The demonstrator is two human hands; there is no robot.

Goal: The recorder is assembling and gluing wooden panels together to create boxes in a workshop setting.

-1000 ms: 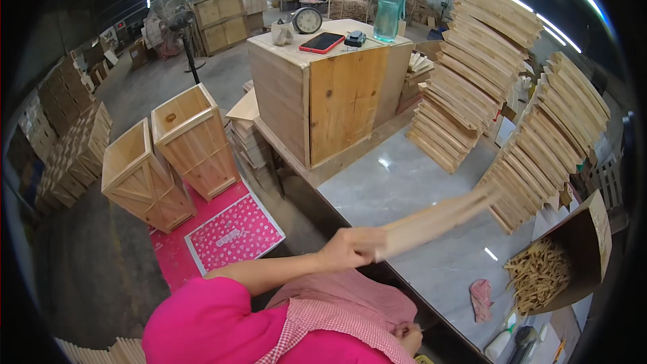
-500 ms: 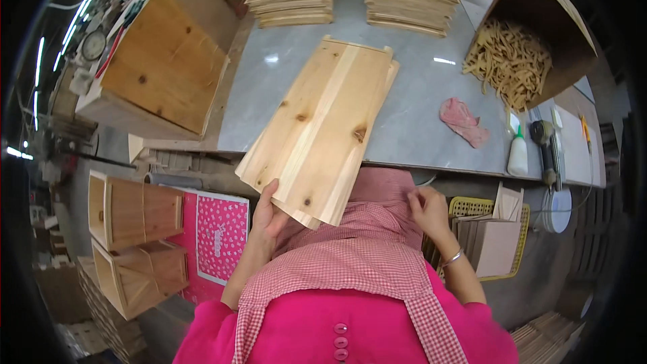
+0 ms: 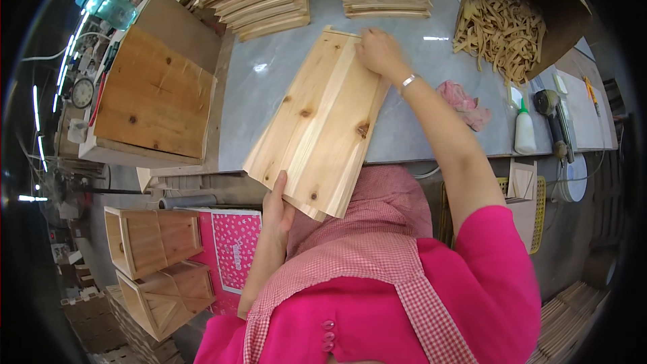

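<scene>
Several tapered wooden panels [image 3: 317, 121], stacked and slightly fanned, lie slanted on the grey tabletop and jut past its near edge toward my body. They are pale pine with dark knots. My left hand [image 3: 276, 205] grips the near left corner, thumb on top and fingers underneath. At the far right corner of the panels is my right hand [image 3: 379, 50], its fingers bent over the end near a narrow wooden strip [image 3: 342, 32]. Whether those fingers pinch the strip or the panel edge is hidden.
Panel stacks [image 3: 269, 0] stand at the back. A tipped box [image 3: 566, 13] spills tan strips [image 3: 502, 34] at right, near a pink cloth [image 3: 465, 104], a glue bottle [image 3: 524, 131] and a dark tool [image 3: 549, 111]. A large wooden box [image 3: 151, 94] is at left; wooden bins [image 3: 155, 239] sit below.
My right hand has moved from beside the apron up to the far end of the panels. My left hand keeps its hold, and the view has shifted slightly.
</scene>
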